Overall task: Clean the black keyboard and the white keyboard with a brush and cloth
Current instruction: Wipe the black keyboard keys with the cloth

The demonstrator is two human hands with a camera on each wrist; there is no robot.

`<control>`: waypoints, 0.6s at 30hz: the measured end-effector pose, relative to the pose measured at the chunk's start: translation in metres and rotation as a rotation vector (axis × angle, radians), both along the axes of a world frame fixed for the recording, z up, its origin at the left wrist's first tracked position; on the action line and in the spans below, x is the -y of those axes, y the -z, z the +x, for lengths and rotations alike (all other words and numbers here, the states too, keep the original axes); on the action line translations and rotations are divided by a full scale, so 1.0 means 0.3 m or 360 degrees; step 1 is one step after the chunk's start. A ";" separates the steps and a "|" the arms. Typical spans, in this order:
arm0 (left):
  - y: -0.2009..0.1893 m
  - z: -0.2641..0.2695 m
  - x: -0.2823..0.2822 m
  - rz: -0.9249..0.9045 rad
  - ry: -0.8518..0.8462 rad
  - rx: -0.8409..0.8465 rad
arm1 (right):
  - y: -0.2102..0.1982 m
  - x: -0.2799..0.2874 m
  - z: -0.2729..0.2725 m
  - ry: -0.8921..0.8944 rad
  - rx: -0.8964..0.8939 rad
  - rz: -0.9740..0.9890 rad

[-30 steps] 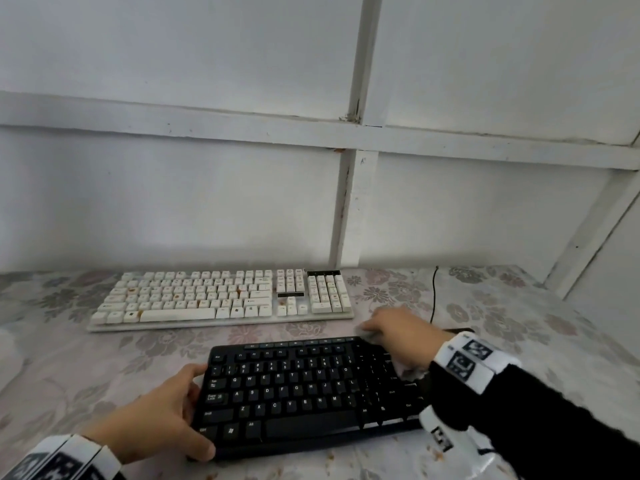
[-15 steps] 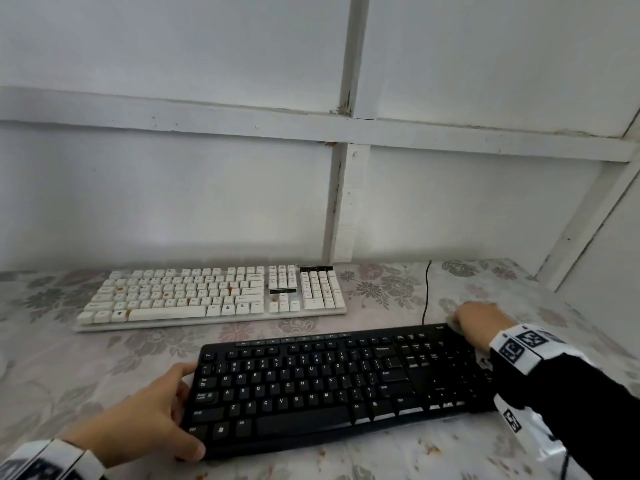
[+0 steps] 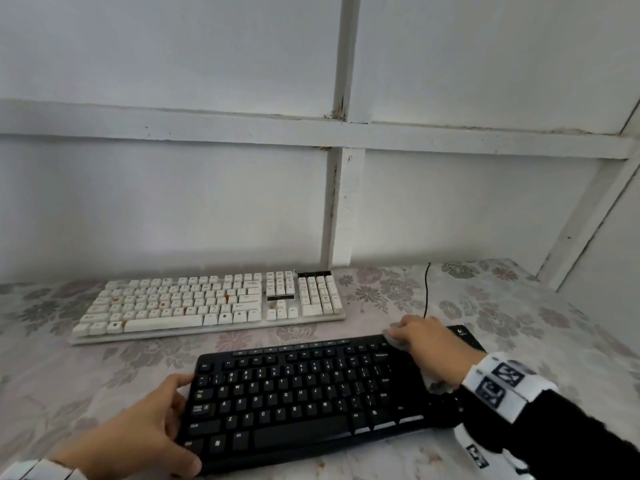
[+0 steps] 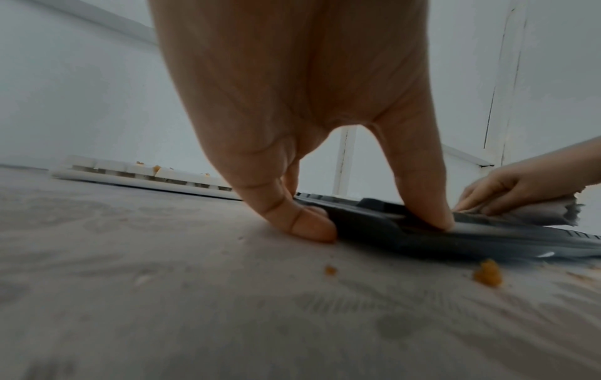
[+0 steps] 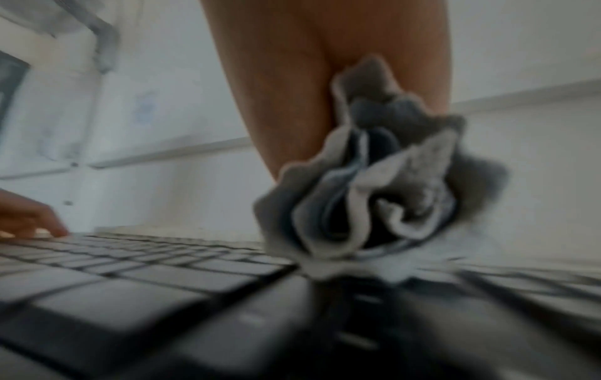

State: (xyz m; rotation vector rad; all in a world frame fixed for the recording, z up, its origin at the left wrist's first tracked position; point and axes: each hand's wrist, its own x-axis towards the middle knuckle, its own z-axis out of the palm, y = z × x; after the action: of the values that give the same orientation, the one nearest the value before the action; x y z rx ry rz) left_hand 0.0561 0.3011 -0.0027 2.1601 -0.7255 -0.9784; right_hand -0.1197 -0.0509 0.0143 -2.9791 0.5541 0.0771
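- Here, from the head view, the black keyboard (image 3: 304, 400) lies on the flowered worktop (image 3: 512, 306); take it as the landmark. The right hand (image 3: 424, 344) presses a bunched grey cloth (image 3: 394, 336) on its far right part, fingers curled over the cloth. The left hand (image 3: 145, 434) steadies its near left end, thumb on top by the corner keys, fingers against the edge.
- Just behind the black keyboard, a little to its left, lies the white keyboard (image 3: 211, 303), with orange-brown specks on several keys. No brush shows in any view.
- From the left wrist view, the left hand's fingers (image 4: 305, 226) lie against the black keyboard's end on the worktop while the thumb bears down on its top edge: a narrow pinch holding it in place. Orange crumbs (image 4: 486, 272) lie on the worktop just in front of the keyboard.
- From the right wrist view, blurred, the cloth sits crumpled under the right palm, touching the dark keys.
- Judgement: wiping of the black keyboard is underway. The white keyboard looks uncleaned. Its wipe, and perhaps the crumbs on the worktop, are left.
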 end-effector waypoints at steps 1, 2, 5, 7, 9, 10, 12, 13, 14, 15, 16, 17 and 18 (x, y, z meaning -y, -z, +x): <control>0.002 0.000 -0.003 0.0003 -0.0012 0.0000 | -0.003 0.044 -0.032 0.0096 0.0008 -0.0014; 0.002 -0.002 -0.002 0.0007 -0.0023 -0.0004 | -0.009 0.085 -0.059 0.0195 -0.0030 -0.0058; 0.004 -0.008 0.001 0.0016 -0.0033 -0.0029 | -0.047 0.181 -0.097 0.0454 -0.0316 -0.0197; 0.002 -0.011 0.000 0.0009 -0.0044 -0.0039 | -0.082 0.192 -0.093 0.0567 -0.0386 -0.0248; 0.005 -0.011 0.000 0.0000 -0.0044 -0.0031 | -0.102 0.159 -0.056 0.0521 -0.0320 -0.0294; 0.005 -0.012 0.001 -0.0006 -0.0045 -0.0031 | -0.104 0.117 -0.025 0.0452 -0.0223 -0.0294; 0.004 -0.017 -0.001 0.0001 -0.0047 -0.0037 | -0.090 -0.026 0.065 0.0226 0.0006 -0.0072; 0.006 -0.018 -0.003 0.0002 -0.0047 -0.0034 | -0.082 -0.116 0.117 0.0083 0.0063 0.0060; 0.006 -0.019 -0.004 0.0003 -0.0047 -0.0036 | -0.078 -0.211 0.170 -0.0075 0.0074 0.0155; 0.004 -0.021 -0.004 0.0003 -0.0053 -0.0044 | -0.075 -0.308 0.218 -0.0242 0.0063 0.0207; -0.001 -0.024 -0.002 0.0003 -0.0056 -0.0053 | -0.077 -0.398 0.261 -0.0391 0.0032 0.0224; -0.006 -0.026 0.001 0.0011 -0.0061 -0.0069 | -0.085 -0.479 0.298 -0.0525 -0.0001 0.0203; -0.011 -0.027 0.005 0.0019 -0.0063 -0.0082 | -0.095 -0.553 0.328 -0.0649 -0.0031 0.0139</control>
State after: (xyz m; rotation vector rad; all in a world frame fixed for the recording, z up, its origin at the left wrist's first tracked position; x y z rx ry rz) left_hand 0.0479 0.2997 0.0006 2.1434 -0.6517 -1.0158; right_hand -0.0214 0.1149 0.0427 -2.9570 -0.0618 0.1588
